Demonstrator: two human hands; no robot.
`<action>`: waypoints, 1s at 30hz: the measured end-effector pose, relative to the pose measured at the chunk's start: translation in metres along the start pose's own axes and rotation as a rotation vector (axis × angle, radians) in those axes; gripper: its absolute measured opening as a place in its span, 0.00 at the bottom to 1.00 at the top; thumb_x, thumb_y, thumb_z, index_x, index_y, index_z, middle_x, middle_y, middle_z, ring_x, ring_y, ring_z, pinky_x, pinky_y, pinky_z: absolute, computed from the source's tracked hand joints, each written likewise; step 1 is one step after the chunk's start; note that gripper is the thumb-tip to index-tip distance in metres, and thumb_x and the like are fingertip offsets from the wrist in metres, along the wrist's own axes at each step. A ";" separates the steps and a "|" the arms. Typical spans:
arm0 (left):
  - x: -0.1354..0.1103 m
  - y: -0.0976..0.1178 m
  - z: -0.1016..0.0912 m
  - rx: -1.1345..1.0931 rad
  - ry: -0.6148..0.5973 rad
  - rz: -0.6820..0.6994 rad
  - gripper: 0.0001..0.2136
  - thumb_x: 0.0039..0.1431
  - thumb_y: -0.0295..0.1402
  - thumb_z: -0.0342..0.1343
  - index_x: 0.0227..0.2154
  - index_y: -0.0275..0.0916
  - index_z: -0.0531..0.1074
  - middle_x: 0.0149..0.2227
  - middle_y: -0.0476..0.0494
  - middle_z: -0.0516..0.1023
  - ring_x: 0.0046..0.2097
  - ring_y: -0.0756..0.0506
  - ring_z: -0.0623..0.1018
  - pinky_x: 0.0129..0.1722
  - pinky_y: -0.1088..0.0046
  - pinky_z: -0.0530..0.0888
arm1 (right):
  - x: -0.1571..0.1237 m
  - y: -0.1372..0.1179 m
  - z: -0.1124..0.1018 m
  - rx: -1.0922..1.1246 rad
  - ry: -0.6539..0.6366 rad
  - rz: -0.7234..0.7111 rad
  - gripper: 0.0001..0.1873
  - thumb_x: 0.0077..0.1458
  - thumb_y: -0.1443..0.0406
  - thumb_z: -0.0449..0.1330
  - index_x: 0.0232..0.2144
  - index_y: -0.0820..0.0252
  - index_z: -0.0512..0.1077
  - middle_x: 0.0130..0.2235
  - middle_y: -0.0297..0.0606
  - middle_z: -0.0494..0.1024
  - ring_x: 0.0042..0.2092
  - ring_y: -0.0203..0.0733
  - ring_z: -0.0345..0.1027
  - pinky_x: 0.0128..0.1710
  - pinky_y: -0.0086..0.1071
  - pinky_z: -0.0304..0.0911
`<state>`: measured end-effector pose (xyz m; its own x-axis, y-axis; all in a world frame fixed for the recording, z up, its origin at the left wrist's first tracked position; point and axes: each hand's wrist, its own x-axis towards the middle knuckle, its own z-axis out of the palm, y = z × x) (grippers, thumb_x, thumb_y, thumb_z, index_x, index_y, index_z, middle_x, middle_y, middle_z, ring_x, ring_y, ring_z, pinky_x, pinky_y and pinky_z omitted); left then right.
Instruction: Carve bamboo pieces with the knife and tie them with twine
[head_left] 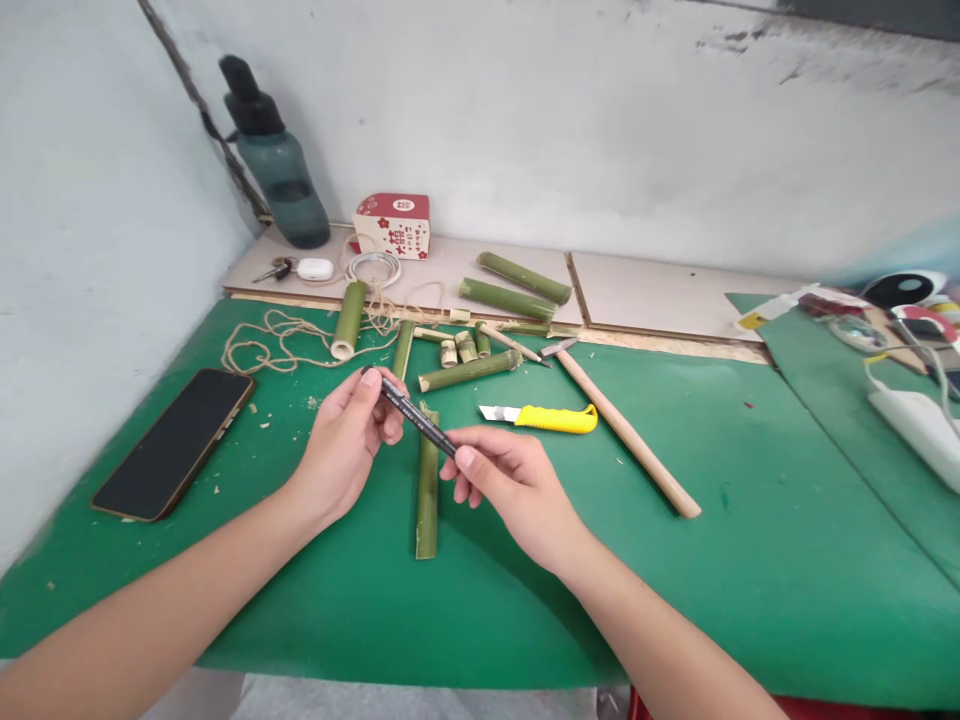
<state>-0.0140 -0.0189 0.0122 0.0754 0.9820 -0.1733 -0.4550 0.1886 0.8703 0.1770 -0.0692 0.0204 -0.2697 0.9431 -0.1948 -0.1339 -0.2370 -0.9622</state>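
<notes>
A black marker pen [417, 416] is held between both hands, slanting down to the right above the table. My left hand [346, 432] pinches its upper left end, and my right hand [510, 480] grips the lower right end between thumb and fingers. Beneath the pen lies a split bamboo strip [427, 500], partly covered by it. Just beyond the hands are a bamboo piece [471, 371] lying crosswise and several short bamboo cuts [466, 347]. A yellow utility knife [556, 418] with its blade out rests to the right of the pen.
A hammer [628, 432] lies right of the knife. On the left are a phone [174, 444], tangled twine [281, 340] and an upright bamboo tube [349, 322]. Along the wall stand a water bottle [281, 175] and a red-and-white box [397, 228]. A white power strip [916, 430] sits far right.
</notes>
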 end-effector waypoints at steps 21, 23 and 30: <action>-0.012 -0.012 0.004 0.194 0.008 0.165 0.13 0.60 0.42 0.68 0.38 0.37 0.80 0.36 0.40 0.86 0.33 0.48 0.81 0.34 0.73 0.77 | 0.009 0.018 0.011 -0.468 0.153 -0.215 0.23 0.70 0.47 0.54 0.31 0.57 0.71 0.25 0.31 0.62 0.27 0.36 0.51 0.28 0.32 0.48; -0.012 -0.010 0.002 0.199 -0.056 0.183 0.12 0.61 0.42 0.67 0.38 0.38 0.79 0.37 0.41 0.86 0.36 0.47 0.82 0.37 0.72 0.78 | 0.010 0.016 0.007 -0.341 0.078 -0.143 0.23 0.69 0.46 0.55 0.31 0.57 0.71 0.24 0.30 0.61 0.26 0.35 0.51 0.26 0.31 0.47; -0.015 0.004 -0.006 0.085 -0.437 0.232 0.14 0.73 0.41 0.54 0.55 0.45 0.75 0.46 0.40 0.85 0.45 0.44 0.85 0.48 0.64 0.81 | 0.013 0.008 -0.008 0.307 -0.428 0.247 0.24 0.60 0.48 0.67 0.30 0.63 0.72 0.23 0.25 0.61 0.21 0.26 0.47 0.21 0.27 0.39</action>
<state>-0.0220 -0.0330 0.0157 0.3535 0.9086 0.2223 -0.4312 -0.0525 0.9007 0.1797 -0.0572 0.0085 -0.6812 0.6877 -0.2511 -0.2707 -0.5552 -0.7864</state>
